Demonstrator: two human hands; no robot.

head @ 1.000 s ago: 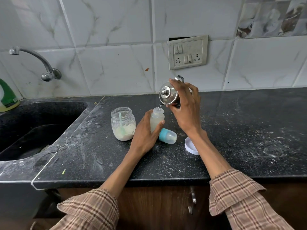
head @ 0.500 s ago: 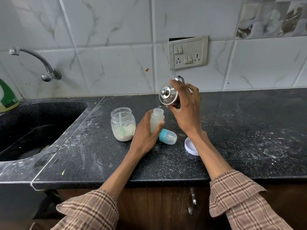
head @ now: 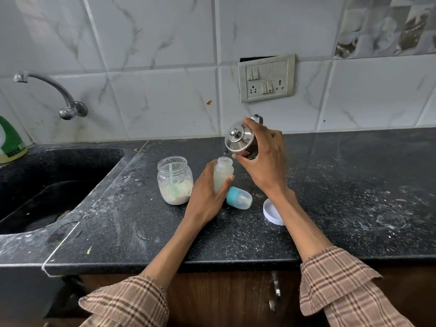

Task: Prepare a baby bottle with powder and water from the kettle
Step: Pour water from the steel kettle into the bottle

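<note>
A translucent baby bottle (head: pixel 223 172) stands upright on the black counter (head: pixel 236 237), uncapped, with cloudy liquid inside. My left hand (head: pixel 207 197) is wrapped around its body. My right hand (head: pixel 262 159) grips a small steel kettle (head: pixel 238 140), tilted left with its spout just over the bottle's mouth; a thin stream of water runs into the bottle. An open glass jar (head: pixel 175 180) of pale powder with a green spoon in it stands left of the bottle. The bottle's blue-ringed teat cap (head: pixel 238 198) lies on its side to the right.
A white jar lid (head: pixel 272 212) lies on the counter near my right wrist. A black sink (head: pixel 47 185) with a wall tap (head: pixel 54 90) is at the left, a green bottle (head: pixel 10 140) at its far corner. A switch socket (head: pixel 266 77) is on the tiled wall.
Almost nothing has moved. The kettle stays tilted over the bottle and both hands keep their hold.
</note>
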